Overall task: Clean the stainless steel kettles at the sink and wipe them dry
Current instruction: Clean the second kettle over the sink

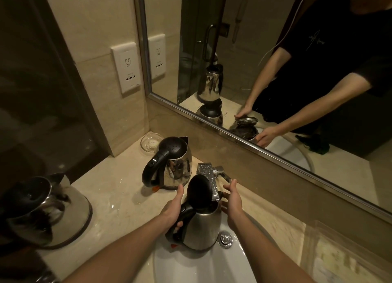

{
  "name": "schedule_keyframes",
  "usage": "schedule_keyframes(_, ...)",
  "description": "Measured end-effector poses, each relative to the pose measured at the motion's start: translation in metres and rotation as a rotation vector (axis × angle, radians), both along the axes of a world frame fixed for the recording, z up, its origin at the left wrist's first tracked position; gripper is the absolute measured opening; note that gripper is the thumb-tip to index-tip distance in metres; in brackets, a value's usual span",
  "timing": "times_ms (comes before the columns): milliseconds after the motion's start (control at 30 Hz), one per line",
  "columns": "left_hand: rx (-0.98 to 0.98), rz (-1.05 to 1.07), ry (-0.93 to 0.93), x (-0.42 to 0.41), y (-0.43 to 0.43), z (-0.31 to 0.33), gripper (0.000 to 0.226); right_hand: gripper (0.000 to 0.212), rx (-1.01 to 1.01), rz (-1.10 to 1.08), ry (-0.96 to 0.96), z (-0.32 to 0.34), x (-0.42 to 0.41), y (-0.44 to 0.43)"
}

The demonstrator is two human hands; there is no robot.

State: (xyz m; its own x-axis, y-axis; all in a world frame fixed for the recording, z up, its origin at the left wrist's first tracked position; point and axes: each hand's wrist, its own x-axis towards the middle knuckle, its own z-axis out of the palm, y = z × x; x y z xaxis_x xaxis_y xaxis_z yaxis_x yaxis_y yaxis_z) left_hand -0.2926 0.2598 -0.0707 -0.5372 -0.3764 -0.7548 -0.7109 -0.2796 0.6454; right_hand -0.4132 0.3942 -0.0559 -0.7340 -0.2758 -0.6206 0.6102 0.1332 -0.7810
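Hands are working over the white sink: the left hand is gripping the open-lidded kettle by its black handle under the faucet, while the right hand is hovering open beside it.

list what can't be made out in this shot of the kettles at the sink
- Inside of the held kettle, head view: its raised lid and the dim light hide it, so no water level shows.
- Tap spout: behind that lid; running or not cannot be told.
- Left hand fingers: wrapped behind the handle.
- Kettle at the left edge: blurred and dark.
- Sink basin: cut off by the bottom edge.
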Motion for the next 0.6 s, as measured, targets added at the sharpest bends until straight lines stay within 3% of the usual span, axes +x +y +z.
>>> schedule_keyframes(233,0.009,-0.023,-0.017,0.0022,-0.0009,-0.0018,0.102,0.066,0.01,0.01,-0.003,0.0007,0.0007,0.0008)
schedule_keyframes(600,0.036,-0.002,-0.01,0.0002,-0.0004,-0.0082,0.095,0.059,0.018,-0.018,-0.001,0.0011,-0.0019,-0.0001)
